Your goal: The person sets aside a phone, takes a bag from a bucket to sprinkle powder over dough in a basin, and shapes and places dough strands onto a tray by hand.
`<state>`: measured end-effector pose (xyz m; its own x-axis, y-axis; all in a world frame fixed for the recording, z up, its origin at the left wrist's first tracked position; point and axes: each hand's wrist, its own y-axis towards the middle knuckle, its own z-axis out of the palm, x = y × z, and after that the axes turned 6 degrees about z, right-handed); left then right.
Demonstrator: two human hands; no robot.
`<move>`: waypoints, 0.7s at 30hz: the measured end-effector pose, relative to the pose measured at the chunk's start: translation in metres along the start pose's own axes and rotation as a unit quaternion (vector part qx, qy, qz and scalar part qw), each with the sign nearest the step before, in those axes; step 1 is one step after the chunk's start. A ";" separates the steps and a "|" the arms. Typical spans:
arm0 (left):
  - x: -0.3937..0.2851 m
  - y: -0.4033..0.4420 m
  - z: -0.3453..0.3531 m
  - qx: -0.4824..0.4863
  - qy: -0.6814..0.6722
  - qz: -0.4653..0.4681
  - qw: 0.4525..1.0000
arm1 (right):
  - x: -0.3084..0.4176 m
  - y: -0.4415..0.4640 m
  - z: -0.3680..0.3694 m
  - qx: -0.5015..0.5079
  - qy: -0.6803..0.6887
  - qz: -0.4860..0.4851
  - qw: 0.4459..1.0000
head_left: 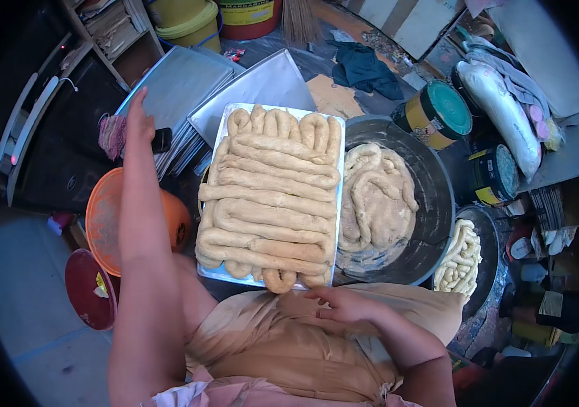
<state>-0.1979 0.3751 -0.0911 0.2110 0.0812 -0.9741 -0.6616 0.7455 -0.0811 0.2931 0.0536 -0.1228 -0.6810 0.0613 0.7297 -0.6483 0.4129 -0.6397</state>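
Note:
A metal tray [339, 203] in front of me bears long thick ropes of dough [272, 197], laid back and forth in layers. My left hand [141, 124] reaches forward to the left with its fingers stretched out, over the edge of a stack of flat metal trays [175, 85]. Close to it are a small black object like a phone [161, 140] and a pink knitted cloth [112, 136]. Over my lap, just off the near edge of the dough tray, my right hand [345, 304] holds nothing and its fingers are apart.
A wide black tub [438, 203] on the right contains more dough [379, 197]. Beyond it, a second dark basin holds pale dough strips [459, 264]. An orange bucket [105, 224] and a dark red bowl [86, 292] are on the left. Lidded buckets [449, 108] stand back right.

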 end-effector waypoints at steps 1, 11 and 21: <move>-0.018 -0.023 0.015 0.075 0.022 0.030 0.996 | 0.001 -0.002 -0.002 -0.003 0.005 -0.011 1.000; -0.105 -0.164 -0.063 0.343 0.564 0.301 0.689 | 0.032 -0.029 -0.024 -0.039 0.002 0.000 0.999; -0.025 -0.185 -0.387 -0.121 0.374 0.189 0.900 | 0.073 -0.025 0.007 0.003 0.199 -0.009 0.980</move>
<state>-0.3592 -0.0209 -0.1334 -0.5457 -0.2360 -0.8041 -0.7408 0.5844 0.3312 0.2578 0.0414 -0.0550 -0.4835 0.4037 0.7767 -0.6617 0.4122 -0.6262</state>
